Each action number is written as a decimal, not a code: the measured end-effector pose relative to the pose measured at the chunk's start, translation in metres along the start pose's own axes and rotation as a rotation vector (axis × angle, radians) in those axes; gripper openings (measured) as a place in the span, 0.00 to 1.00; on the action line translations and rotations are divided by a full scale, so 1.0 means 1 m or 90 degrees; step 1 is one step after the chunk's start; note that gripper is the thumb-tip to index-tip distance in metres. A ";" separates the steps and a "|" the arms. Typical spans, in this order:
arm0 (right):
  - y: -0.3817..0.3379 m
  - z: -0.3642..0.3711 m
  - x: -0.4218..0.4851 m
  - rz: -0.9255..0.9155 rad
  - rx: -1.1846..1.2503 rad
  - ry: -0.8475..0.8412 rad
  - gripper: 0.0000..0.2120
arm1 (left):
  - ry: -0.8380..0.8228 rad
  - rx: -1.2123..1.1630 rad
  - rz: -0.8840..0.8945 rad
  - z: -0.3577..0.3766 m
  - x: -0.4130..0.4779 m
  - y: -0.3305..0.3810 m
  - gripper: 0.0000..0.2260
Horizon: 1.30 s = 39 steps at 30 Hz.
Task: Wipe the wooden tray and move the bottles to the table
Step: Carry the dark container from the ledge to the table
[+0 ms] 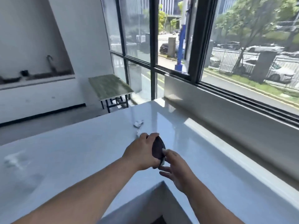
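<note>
- My left hand (139,152) has its fingers wrapped around a dark, rounded wooden tray (158,147), held on edge above the glossy white desk (80,151).
- My right hand (176,167) pinches something small and white against the tray's near edge; other fingers spread.
- Crumpled white scraps (138,123) lie on the desk beyond the tray.

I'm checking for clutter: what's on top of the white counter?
On the white counter lie small crumpled white scraps beyond the hands. Anything beneath the hands is hidden.

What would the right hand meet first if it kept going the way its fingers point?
The right hand points up-left at the dark object held by the left hand. Its fingers already seem to touch that object and something white beside it; depth is unclear.
</note>
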State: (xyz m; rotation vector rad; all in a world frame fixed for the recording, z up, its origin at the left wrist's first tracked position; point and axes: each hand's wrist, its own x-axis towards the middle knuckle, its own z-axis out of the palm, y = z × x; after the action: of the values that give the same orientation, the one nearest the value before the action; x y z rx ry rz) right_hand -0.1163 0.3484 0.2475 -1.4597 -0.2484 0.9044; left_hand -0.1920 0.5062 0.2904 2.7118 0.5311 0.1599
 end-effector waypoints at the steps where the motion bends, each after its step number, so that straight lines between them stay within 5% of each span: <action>1: 0.004 0.028 0.006 0.007 -0.007 -0.027 0.27 | 0.010 -0.002 -0.027 -0.011 -0.014 -0.026 0.46; 10: 0.029 0.214 0.054 0.029 -0.029 -0.211 0.20 | 0.094 0.017 -0.211 -0.074 -0.096 -0.195 0.49; 20: 0.034 0.340 0.166 0.090 -0.094 -0.346 0.22 | 0.151 0.038 -0.367 -0.099 -0.084 -0.323 0.49; 28: 0.048 0.395 0.286 0.194 -0.099 -0.367 0.28 | 0.115 0.055 -0.459 -0.081 -0.018 -0.412 0.49; 39: 0.098 0.411 0.412 0.334 -0.136 -0.323 0.24 | 0.018 0.001 -0.554 -0.004 0.064 -0.500 0.50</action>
State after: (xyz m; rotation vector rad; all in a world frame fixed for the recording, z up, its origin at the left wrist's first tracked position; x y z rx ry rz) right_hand -0.1486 0.9102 0.0682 -1.4968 -0.3511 1.7216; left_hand -0.3048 0.9623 0.1070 2.2290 1.6289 -0.0381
